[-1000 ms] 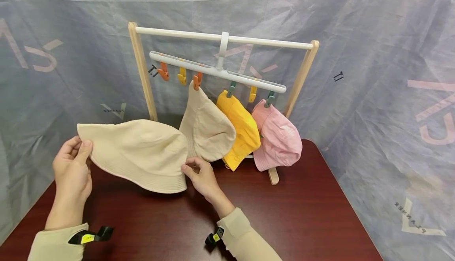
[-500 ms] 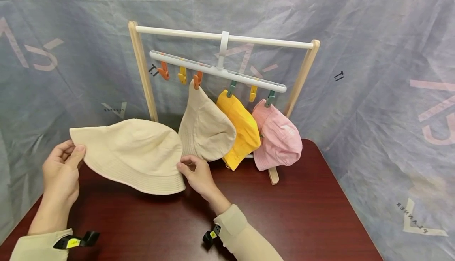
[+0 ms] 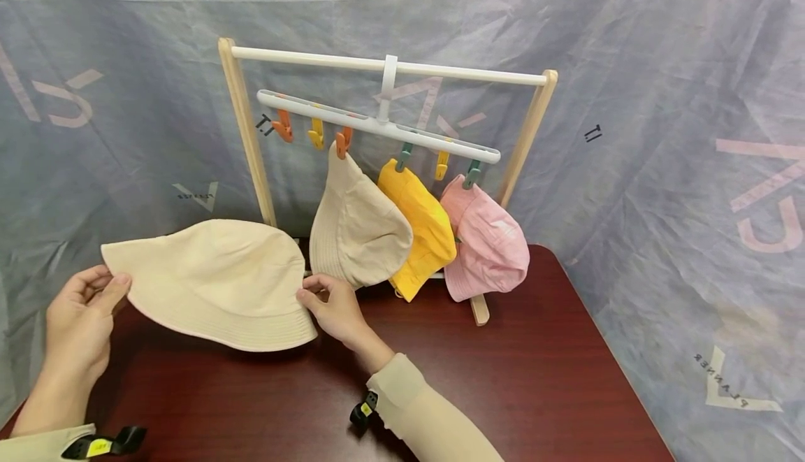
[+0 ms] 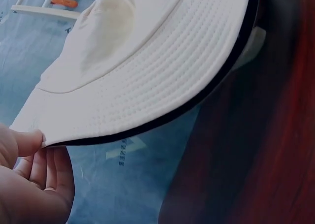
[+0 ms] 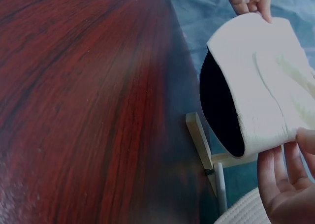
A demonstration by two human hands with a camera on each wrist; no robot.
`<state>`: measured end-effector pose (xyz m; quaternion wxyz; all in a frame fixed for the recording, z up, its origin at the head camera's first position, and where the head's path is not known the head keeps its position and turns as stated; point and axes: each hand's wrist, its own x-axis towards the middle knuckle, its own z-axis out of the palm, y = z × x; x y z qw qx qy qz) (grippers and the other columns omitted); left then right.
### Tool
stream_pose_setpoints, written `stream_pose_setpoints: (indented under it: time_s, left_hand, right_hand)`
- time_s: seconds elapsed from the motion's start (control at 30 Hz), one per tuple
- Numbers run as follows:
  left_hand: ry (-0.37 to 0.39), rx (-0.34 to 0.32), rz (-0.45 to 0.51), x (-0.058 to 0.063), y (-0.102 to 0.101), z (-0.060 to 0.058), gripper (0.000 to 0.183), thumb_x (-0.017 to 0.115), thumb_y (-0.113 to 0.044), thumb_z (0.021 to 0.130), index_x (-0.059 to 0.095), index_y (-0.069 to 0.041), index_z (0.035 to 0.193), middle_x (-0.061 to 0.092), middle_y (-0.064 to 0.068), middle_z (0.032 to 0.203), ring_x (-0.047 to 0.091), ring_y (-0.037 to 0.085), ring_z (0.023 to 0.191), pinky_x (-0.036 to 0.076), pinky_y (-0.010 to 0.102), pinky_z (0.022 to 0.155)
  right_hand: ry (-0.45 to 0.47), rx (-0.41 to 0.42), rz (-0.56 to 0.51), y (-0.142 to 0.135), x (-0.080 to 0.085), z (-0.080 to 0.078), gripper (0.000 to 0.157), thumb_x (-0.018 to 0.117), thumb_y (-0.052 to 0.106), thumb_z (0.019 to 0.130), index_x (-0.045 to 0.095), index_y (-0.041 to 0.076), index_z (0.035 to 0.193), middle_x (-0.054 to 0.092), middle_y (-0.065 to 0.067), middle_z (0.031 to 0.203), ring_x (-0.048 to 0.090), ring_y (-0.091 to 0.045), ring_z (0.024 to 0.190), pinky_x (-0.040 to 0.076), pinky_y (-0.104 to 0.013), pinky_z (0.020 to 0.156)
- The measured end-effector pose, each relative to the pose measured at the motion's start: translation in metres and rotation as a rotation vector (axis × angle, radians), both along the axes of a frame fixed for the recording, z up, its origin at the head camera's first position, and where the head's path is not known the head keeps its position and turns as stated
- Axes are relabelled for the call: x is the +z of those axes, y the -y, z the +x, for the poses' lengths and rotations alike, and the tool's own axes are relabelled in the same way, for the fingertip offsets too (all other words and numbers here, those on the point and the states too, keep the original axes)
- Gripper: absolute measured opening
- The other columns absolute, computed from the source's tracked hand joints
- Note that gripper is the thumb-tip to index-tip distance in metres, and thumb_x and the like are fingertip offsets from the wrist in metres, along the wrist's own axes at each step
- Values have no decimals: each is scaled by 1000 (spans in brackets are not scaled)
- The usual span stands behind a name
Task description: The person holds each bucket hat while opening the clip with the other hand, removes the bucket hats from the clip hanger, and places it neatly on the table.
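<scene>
A cream bucket hat (image 3: 214, 280) with a stitched brim is stretched sideways between both hands above the table. My left hand (image 3: 82, 322) pinches the brim's left tip between thumb and fingers. At the opposite end my right hand (image 3: 336, 312) pinches the hat's right side near the brim. From the right wrist view the dark inside of the hat (image 5: 216, 101) shows under the brim. Just right of the right hand hangs a beige bucket hat (image 3: 361, 224), clipped by an orange clip (image 3: 342, 144).
A wooden rack (image 3: 245, 133) carries a white clip hanger (image 3: 377, 126). Yellow (image 3: 418, 228) and pink hats (image 3: 484, 242) hang at its right, each from a green clip. On its left are an orange clip (image 3: 283, 126) and a yellow clip (image 3: 316, 133), holding nothing. The dark red table (image 3: 503, 378) lies beneath.
Both hands have carried the cream hat leftward and slightly down, away from the hanging beige hat. The grip of each hand looks the same.
</scene>
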<state>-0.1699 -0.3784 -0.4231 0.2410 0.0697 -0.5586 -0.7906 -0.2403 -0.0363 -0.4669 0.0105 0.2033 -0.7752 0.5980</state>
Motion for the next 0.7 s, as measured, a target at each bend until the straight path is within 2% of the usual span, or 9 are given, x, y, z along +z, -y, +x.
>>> stream_pose_setpoints:
  time_s: [0.37, 0.7]
  left_hand:
    - [107, 34, -121, -15, 16, 7, 25, 71, -2, 100, 57, -14, 116, 60, -8, 102, 61, -1, 89, 54, 8, 72]
    - [153, -9, -143, -25, 32, 16, 25, 70, -1, 101, 53, -12, 116, 62, -11, 98, 66, -3, 83, 55, 10, 69]
  right_hand:
    - [9, 27, 68, 12, -1, -3, 11, 74, 12, 100, 76, 4, 107, 74, -3, 94, 62, 0, 78, 53, -17, 74]
    - [-19, 49, 141, 24, -1, -2, 9, 75, 12, 100, 75, 4, 106, 73, -2, 91, 57, 4, 74, 51, -14, 69]
